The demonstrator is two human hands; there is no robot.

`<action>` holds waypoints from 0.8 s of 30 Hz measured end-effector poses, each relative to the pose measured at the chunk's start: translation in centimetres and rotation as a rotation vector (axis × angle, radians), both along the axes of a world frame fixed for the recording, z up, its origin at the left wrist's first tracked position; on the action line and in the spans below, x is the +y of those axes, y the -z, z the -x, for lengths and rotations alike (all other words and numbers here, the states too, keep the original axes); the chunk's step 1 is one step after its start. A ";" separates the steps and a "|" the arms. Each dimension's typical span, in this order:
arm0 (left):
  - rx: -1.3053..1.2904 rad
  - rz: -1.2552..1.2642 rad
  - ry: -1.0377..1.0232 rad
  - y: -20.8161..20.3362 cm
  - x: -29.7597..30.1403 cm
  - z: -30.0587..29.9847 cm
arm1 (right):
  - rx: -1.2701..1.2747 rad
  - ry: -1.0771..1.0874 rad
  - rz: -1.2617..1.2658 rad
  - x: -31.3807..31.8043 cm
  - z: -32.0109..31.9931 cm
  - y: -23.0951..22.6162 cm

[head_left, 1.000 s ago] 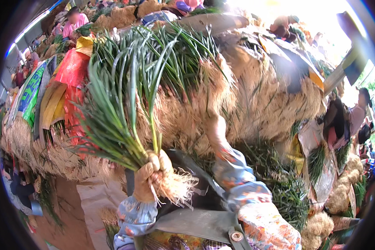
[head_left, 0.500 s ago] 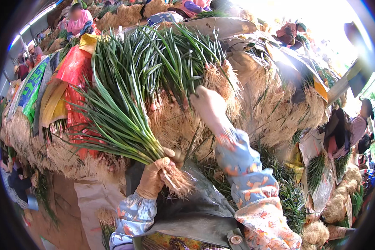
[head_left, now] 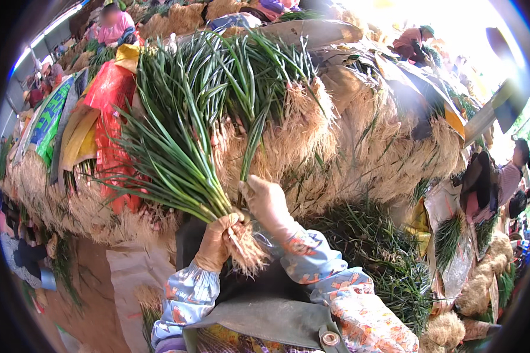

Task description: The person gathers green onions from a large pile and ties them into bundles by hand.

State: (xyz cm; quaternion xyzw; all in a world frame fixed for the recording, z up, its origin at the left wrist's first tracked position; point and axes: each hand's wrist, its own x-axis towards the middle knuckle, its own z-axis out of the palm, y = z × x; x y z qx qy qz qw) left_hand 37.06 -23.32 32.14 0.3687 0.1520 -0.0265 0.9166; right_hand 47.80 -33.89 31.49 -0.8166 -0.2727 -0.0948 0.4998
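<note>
My left hand (head_left: 214, 242), in a tan glove, is closed round the base of a thick bunch of green garlic (head_left: 185, 170). Its long leaves fan up and to the left, and pale roots hang below my fist. Close on the right, my gloved right hand (head_left: 267, 203) pinches a single green garlic stalk (head_left: 255, 144), whose leaves reach up toward the pile. Beyond both hands lies a heaped pile of green garlic (head_left: 218, 76), leaves away from me and stringy roots (head_left: 300, 141) toward me.
Red sacking (head_left: 112, 88) covers part of the heap at left. Loose leaves (head_left: 371, 253) lie to the right of my arm. A dark apron (head_left: 271, 320) covers my lap. Other people work around, one in pink (head_left: 115, 26) at far left.
My right hand has come down from the pile toward my left hand, drawing a green garlic stalk with it. The left hand still grips the bunch, nearly in the same place.
</note>
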 end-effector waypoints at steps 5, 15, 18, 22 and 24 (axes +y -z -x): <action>-0.527 0.274 0.062 -6.2 -0.9 1.9 | 0.163 0.094 0.172 -4.2 -5.4 5.7; -0.777 0.297 -0.081 -5.4 8.1 1.6 | 0.002 0.030 0.093 -3.8 -9.6 -10.4; -0.524 0.341 -0.307 -3.7 7.2 2.5 | -0.135 0.006 0.279 3.1 -7.3 -9.7; -0.600 0.346 -0.158 -2.2 7.0 2.7 | -0.124 0.133 0.596 10.4 -8.8 -8.0; -0.557 0.260 -0.240 -3.2 6.7 3.3 | 0.030 0.058 0.757 10.1 -10.6 -8.9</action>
